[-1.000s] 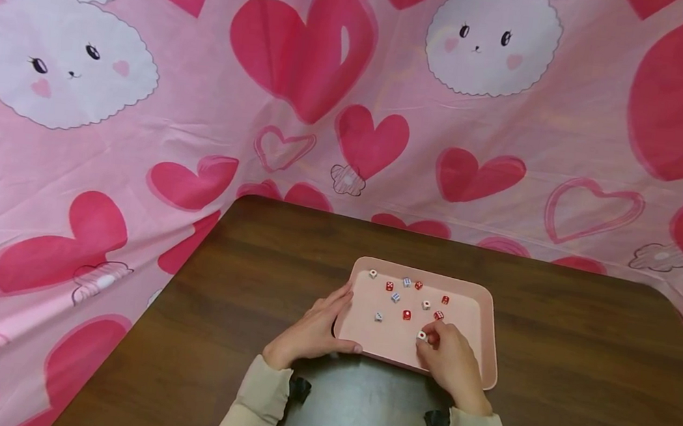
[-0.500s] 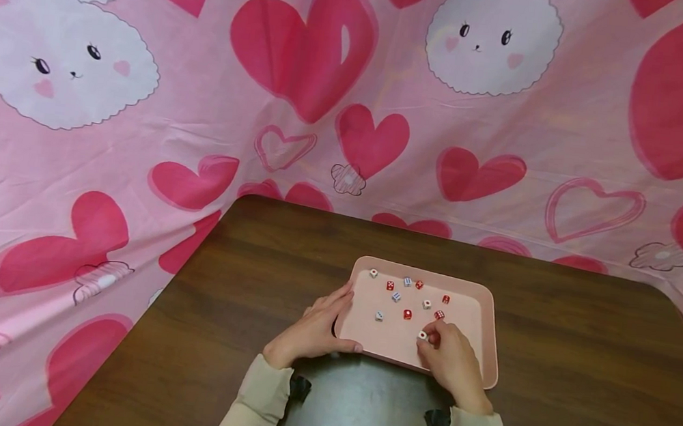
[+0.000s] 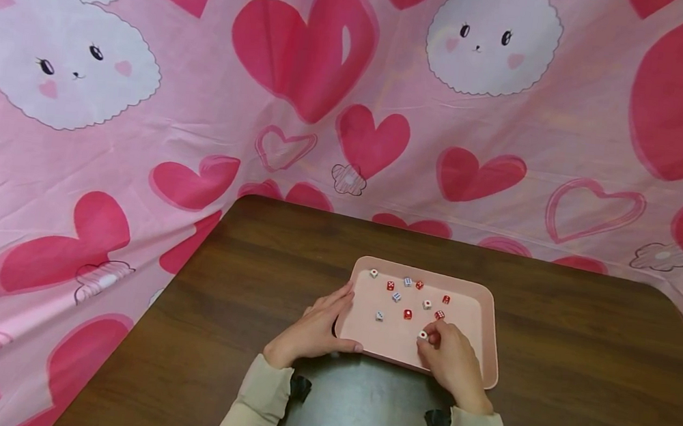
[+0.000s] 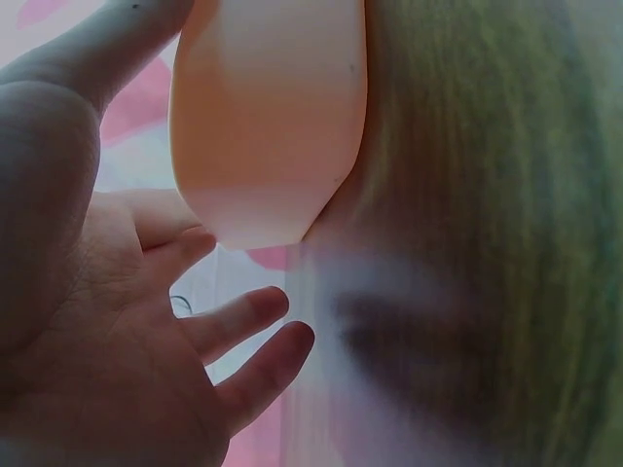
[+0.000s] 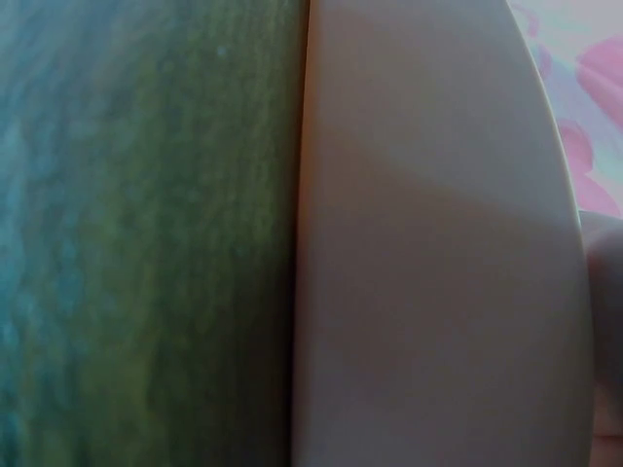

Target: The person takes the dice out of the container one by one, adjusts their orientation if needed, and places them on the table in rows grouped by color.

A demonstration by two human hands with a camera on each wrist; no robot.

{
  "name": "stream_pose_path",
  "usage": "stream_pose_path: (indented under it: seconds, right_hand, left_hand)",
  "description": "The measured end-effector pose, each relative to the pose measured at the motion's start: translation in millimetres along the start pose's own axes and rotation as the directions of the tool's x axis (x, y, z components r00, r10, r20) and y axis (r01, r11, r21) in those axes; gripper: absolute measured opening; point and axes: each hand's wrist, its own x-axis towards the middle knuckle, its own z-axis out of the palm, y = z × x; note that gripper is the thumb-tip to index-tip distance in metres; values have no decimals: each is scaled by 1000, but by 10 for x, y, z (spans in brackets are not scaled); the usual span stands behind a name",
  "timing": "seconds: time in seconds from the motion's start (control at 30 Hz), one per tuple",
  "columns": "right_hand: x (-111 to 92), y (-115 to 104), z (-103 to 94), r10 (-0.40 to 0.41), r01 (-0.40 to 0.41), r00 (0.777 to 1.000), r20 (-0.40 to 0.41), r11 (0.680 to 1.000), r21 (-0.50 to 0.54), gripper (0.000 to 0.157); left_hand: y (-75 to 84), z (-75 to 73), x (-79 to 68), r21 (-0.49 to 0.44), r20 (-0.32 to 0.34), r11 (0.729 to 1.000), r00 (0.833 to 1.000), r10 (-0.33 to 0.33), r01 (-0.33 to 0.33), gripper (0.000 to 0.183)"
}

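The tray point(image 3: 391, 340) lies on the tabletop point(image 3: 587, 360), right before the seat of the action, with the hanging cloth point(image 3: 393, 60) behind the table and down its left side. Ten dice point(image 3: 408, 314) are scattered in the tray, mostly toward the far half — a corner die point(image 3: 374, 273) sits far left, and an outermost die point(image 3: 446, 299) farthest right. The left hand point(image 3: 314, 330) is at the tray's left end, thumb by the near corner. The right hand point(image 3: 456, 365) reaches over the near right part, a front die point(image 3: 423, 335) between thumb and forefinger.
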Motion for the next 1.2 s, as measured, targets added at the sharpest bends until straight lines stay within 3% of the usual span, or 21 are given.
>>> stream_pose_path:
  seconds: [0.9,1.2]
  right_hand:
    - [-20,10,-1,-33,33,999,-26,999,8,18]
    - [-35,39,-17,-78,78,995,-66,997,-2,19]
  left_hand:
    - [-47,-37,-19,15,4,999,999,33,-34,98]
    - [-37,-48,-24,-1,-13,998,998,61,-61,83]
